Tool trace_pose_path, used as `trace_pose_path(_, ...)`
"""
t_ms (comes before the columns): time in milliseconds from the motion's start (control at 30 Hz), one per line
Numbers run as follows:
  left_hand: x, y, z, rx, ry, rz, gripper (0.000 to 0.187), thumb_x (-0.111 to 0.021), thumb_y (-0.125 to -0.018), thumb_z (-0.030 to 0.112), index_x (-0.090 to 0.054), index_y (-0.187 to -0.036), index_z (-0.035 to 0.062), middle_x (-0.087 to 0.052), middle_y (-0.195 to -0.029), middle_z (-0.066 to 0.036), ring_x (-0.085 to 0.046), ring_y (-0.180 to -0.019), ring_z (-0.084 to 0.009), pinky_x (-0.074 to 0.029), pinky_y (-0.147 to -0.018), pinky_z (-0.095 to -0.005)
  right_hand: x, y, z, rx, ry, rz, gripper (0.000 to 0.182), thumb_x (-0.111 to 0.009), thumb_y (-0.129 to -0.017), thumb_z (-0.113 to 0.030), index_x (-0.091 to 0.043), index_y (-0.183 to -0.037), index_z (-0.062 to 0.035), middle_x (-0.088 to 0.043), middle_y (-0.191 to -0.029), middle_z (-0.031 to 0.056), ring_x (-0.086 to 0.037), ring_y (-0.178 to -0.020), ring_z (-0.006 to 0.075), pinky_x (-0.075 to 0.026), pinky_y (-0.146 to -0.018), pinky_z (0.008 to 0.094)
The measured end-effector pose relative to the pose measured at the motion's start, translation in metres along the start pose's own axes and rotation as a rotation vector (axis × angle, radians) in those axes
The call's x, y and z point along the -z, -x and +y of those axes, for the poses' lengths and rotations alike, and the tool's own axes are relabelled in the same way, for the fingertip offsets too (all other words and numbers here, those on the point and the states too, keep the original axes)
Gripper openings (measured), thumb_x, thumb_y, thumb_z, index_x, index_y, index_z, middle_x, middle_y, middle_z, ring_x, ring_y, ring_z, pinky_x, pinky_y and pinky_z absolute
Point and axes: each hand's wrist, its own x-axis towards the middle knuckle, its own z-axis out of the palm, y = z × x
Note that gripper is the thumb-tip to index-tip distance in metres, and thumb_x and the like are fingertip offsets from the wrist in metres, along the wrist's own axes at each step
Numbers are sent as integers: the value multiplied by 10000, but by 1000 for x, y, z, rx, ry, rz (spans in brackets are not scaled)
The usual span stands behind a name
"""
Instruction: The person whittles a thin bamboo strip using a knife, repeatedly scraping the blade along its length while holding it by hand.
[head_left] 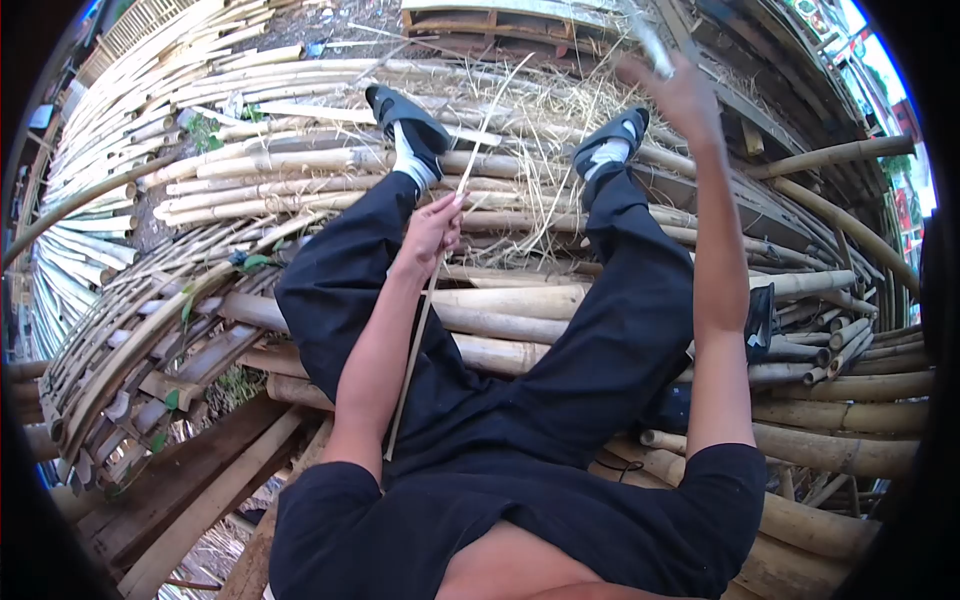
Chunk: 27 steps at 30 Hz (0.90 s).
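Observation:
My left hand [433, 232] is closed around a thin bamboo strip [488, 120], fingers pinching it between my knees. The strip slants from beyond my feet, under my forearm, down to my lap. Raised at the upper right, my right hand [688, 100] grips a knife [652, 45] with a pale, shiny blade. Motion blurs the blade, and the fist hides its handle. The knife is well apart from the strip. Pale shavings [535, 190] lie scattered between my sandalled feet.
I sit on stacked bamboo poles [510, 320], with my legs spread. More cut bamboo [150, 130] is piled at the left, and pole ends [840, 345] stick out at the right. A wooden pallet [490, 22] stands beyond my feet. Poles [840, 157] jut in from the right.

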Motion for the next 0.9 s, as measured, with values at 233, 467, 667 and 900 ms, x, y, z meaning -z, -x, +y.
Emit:
trace_pose_path(233,-8,11,8,-54,20,10,264,-572,-927,165,-599,-1165,54,-479,-667,38,-422,-441,-40,-329,-414,-181,-94,39,49,-46,-218,-296,425,-721,-757,-359,-616,-933,14,-643,-773,182,-639,-778,321,-474,-727,409)
trace_pose_path(467,-13,14,2,-44,24,-73,309,-569,-928,159,-579,-1224,71,-520,-708,20,-453,-446,-52,-358,-418,-191,-133,85,34,-15,-391,-374,316,-653,-837,-315,-629,-835,0,-602,-653,87,-589,-602,202,-443,-586,334)
trace_pose_path(667,-29,24,-8,-10,10,-133,311,-577,-923,164,-581,-1218,64,-527,-717,17,-470,-459,-62,-381,-429,-195,-137,103,-22,-456,-1056,-640,341,-644,-873,-368,-603,-882,-29,-417,-533,-55,-375,-378,42,-263,-342,216)
trace_pose_path(900,-40,31,-15,45,-37,-183,340,-562,-926,140,-552,-1253,48,-538,-743,8,-471,-488,-61,-381,-458,-201,-147,112,-28,-407,-997,-583,330,-667,-855,-352,-578,-894,-37,-436,-551,-36,-390,-390,50,-305,-353,228)
